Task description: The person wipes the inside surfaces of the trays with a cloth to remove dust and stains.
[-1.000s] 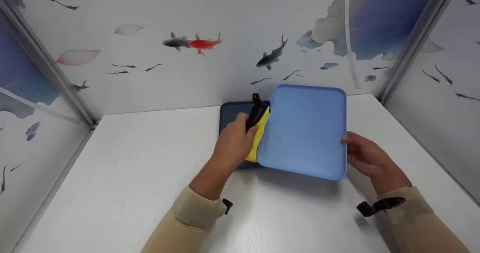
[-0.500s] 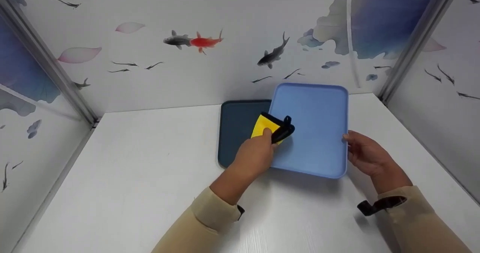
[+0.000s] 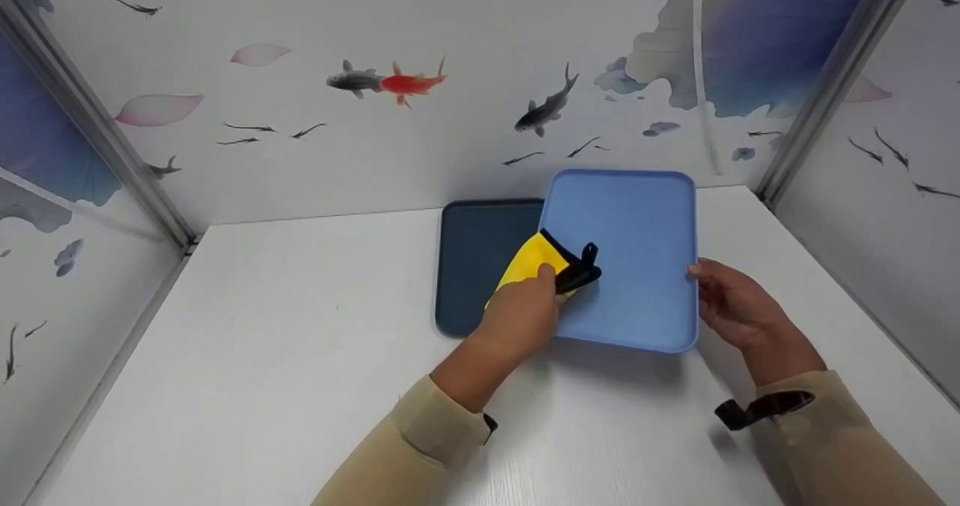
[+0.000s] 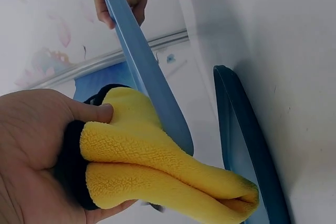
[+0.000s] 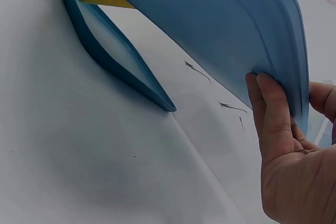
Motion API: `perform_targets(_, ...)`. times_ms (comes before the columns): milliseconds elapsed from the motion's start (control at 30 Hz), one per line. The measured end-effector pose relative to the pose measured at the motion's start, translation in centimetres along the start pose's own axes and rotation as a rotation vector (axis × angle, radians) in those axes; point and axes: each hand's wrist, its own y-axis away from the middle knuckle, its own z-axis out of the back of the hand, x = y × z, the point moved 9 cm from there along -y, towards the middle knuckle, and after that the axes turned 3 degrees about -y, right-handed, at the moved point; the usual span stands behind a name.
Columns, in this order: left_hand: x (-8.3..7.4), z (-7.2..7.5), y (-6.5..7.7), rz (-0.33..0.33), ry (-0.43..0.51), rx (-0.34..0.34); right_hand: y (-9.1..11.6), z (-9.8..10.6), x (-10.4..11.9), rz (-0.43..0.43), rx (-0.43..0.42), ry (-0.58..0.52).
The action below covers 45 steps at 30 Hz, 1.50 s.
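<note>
A folded yellow cloth [image 4: 142, 145] with a black border is gripped in my left hand [image 3: 521, 311], thumb on top. In the head view the cloth overlaps the left part of a light blue tray [image 3: 637, 251]. My right hand [image 3: 739, 307] pinches that tray by its right edge, thumb on the upper face and fingers spread beneath, as the right wrist view shows. The tray is held tilted above the table. Behind and left of it, a dark blue tray [image 3: 480, 266] lies flat on the table, partly covered by the light blue one.
The white table [image 3: 300, 341] meets a back wall [image 3: 360, 161] painted with fish and petals. Metal corner posts [image 3: 112, 124] stand where the side walls join. The dark tray lies close to the back wall.
My left hand has brought the cloth from the light blue tray's left edge rightward and toward me, over its face. My right hand and the tray stay almost in place.
</note>
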Motion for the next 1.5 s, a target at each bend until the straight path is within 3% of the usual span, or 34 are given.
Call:
perform_targets(300, -0.8, -0.1, 0.1, 0.014, 0.045, 0.019, 0.1, 0.3, 0.2, 0.009, -0.045, -0.040)
perform_targets(567, -2.4, -0.5, 0.5, 0.012, 0.095, 0.061, 0.0, 0.1, 0.1, 0.012, -0.051, -0.078)
perform_targets(1000, -6.2, -1.2, 1.0, -0.090, 0.183, 0.084, 0.0, -0.1, -0.3, -0.027, -0.023, -0.158)
perform_targets(1267, -9.1, -1.4, 1.0, -0.164, 0.173, 0.089, -0.2, 0.3, -0.4, -0.059, -0.112, -0.111)
perform_targets(1500, -10.8, -1.8, 1.1, -0.285, 0.176, 0.055, 0.0, -0.1, -0.8, -0.101, -0.044, -0.023)
